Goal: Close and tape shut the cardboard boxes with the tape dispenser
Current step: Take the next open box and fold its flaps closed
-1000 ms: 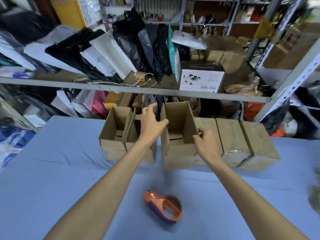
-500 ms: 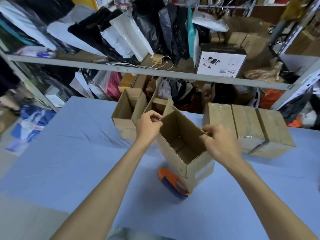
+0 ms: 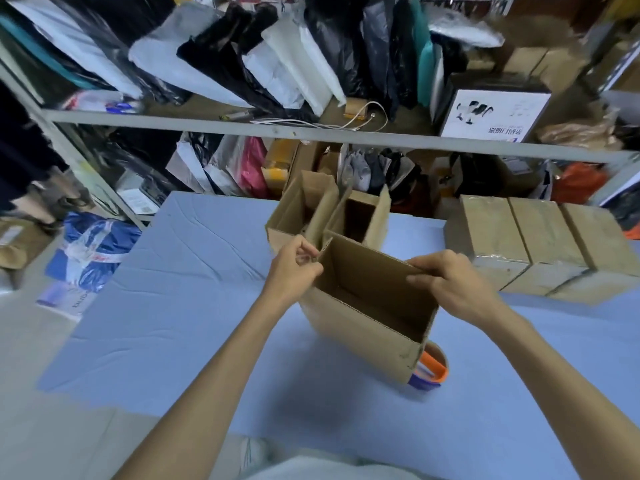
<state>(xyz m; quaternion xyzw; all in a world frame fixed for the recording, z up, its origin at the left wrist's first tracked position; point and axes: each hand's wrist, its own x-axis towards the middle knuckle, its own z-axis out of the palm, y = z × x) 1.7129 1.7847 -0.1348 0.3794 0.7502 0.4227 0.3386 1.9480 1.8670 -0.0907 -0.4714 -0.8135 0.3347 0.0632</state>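
Three open boxes (image 3: 363, 327) (image 3: 291, 213) (image 3: 379, 216), three taped boxes (image 3: 491, 233) (image 3: 543, 233) (image 3: 599, 237), one dispenser (image 3: 431, 370)

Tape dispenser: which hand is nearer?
Right. The right hand grips the open box on the side where the tape dispenser lies; the left hand grips the opposite corner.

Left hand (image 3: 294, 271), right hand (image 3: 450, 284): bare. Left forearm (image 3: 214, 362), right forearm (image 3: 554, 358): bare up to frame edge, slim. Pale whitish garment (image 3: 311, 471) at bottom edge, blurred; kind unclear.

Matt brown corrugated cardboard box (image 3: 360, 320); glossy orange plastic tape dispenser (image 3: 431, 370); creased matt blue tablecloth (image 3: 194, 306); shiny-taped brown boxes (image 3: 540, 244).
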